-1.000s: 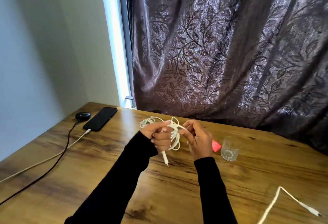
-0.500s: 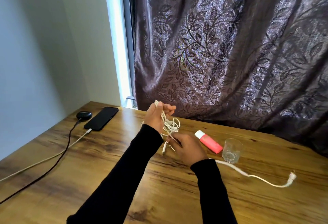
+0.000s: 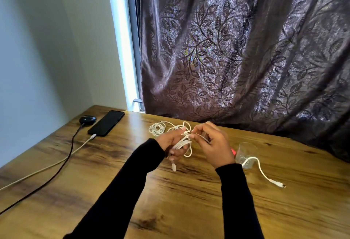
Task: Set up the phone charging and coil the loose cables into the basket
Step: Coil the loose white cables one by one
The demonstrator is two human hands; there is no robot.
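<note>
I am in the middle of coiling a white cable [image 3: 186,142]. My left hand [image 3: 173,144] has its fingers curled round the loops gathered so far, and one short end with its plug [image 3: 173,167] dangles below that hand, just above the wooden table [image 3: 189,201]. My right hand [image 3: 214,144] pinches the running strand between thumb and fingertips, close beside the left hand, feeding it onto the bundle.

I take the glass tumbler [image 3: 247,152] as my landmark. The coil in my hands is left of the tumbler. The free tail of the cable [image 3: 265,175] runs in front of the tumbler and ends in a connector lying on the table, right of it and nearer to me. A second bundle of white cable [image 3: 158,129] sits on the table left of the tumbler, past my hands, toward the curtain [image 3: 246,49]. Something pink [image 3: 233,151] peeks out just left of the tumbler, mostly hidden by my right hand. Far to the left of the tumbler the phone [image 3: 106,123] lies flat with a white charging cable [image 3: 83,145] plugged into it, so that part looks done. A small dark case [image 3: 87,119] with a dark cord sits beside the phone.

I judge the next move is to draw in the tail past the tumbler without tipping it. I see no basket from here.
</note>
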